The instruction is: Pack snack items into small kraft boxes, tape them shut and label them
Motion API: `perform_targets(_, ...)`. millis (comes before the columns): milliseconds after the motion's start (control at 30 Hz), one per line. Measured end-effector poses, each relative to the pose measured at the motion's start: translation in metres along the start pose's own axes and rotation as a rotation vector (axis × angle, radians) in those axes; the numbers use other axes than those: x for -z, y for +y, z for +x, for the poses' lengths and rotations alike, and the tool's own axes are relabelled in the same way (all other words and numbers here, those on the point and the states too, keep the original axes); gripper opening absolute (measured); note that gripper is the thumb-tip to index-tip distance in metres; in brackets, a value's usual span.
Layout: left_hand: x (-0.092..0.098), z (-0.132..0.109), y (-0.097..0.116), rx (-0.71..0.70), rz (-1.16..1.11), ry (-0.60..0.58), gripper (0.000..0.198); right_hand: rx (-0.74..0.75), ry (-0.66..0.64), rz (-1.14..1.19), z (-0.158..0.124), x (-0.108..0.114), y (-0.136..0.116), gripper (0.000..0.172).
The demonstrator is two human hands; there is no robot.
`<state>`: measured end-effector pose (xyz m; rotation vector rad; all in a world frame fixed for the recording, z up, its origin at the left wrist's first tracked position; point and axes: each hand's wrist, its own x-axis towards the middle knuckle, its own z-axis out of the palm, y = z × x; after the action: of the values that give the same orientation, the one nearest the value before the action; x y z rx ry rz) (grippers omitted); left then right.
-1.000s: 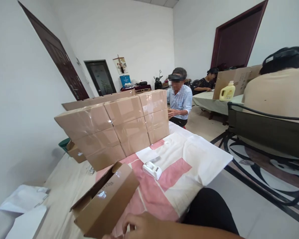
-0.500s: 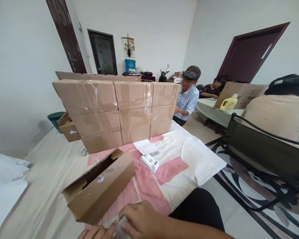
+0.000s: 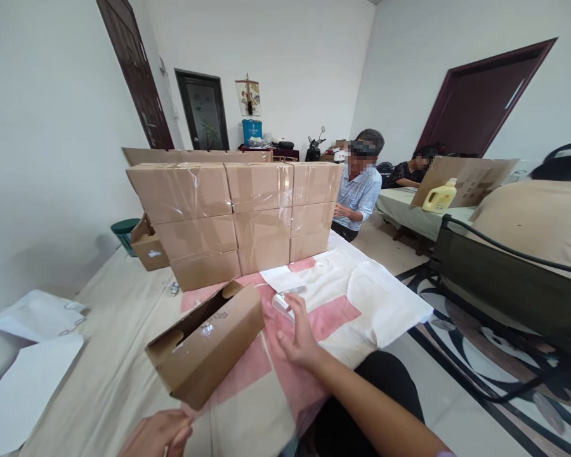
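Note:
My right hand [image 3: 299, 336] is stretched out over the cloth [image 3: 247, 406], thumb and fingers apart. Its fingertips reach the white tape dispenser [image 3: 280, 304] and hide part of it; a firm hold does not show. Low in the view, my left hand [image 3: 158, 434] has its fingers curled together, and what is in them, if anything, I cannot make out. Just beyond it lies a long cardboard box [image 3: 231, 346], its dark opening towards the upper left.
A taped block of cardboard boxes [image 3: 261, 228] stands behind the dispenser. White sheets [image 3: 33, 381] lie at the left, near a green bin [image 3: 125, 236]. One person [image 3: 359, 190] sits beyond the stack. Another sits at right in a dark chair [image 3: 499, 298].
My hands have parted. The right one has moved forward to the tape dispenser and opened; the left has shifted left. The view has turned slightly left.

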<state>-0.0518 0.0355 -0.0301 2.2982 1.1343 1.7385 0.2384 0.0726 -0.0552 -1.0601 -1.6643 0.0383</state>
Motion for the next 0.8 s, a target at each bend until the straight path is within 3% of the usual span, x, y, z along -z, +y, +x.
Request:
perform_targets(167, 0.007, 0.016, -0.006, 0.328, -0.232, 0.079, 0.042, -0.223, -0.192, 0.156, 0.015, 0.007, 0.031, 0.079)
perform_targets(300, 0.019, 0.014, -0.024, 0.623, -0.436, 0.105, 0.037, -0.182, -0.301, 0.153, 0.006, -0.009, 0.031, 0.075)
perform_targets(400, 0.028, 0.012, -0.034, 0.809, -0.579, 0.162, 0.034, -0.205, -0.264, 0.186, 0.000, -0.018, 0.025, 0.066)
perform_targets(533, 0.033, 0.013, -0.041, 0.915, -0.636, 0.225, 0.043, -0.325, -0.291, 0.392, -0.002, -0.017, 0.026, 0.066)
perform_targets(700, 0.029, 0.009, -0.045, 0.958, -0.602, 0.169, 0.052, -0.268, -0.383, 0.466, 0.003, -0.015, 0.031, 0.103)
perform_targets(800, 0.027, 0.006, -0.043, 0.984, -0.498, 0.155, 0.061, -0.225, -0.456, 0.420, 0.007, -0.012, 0.024, 0.112)
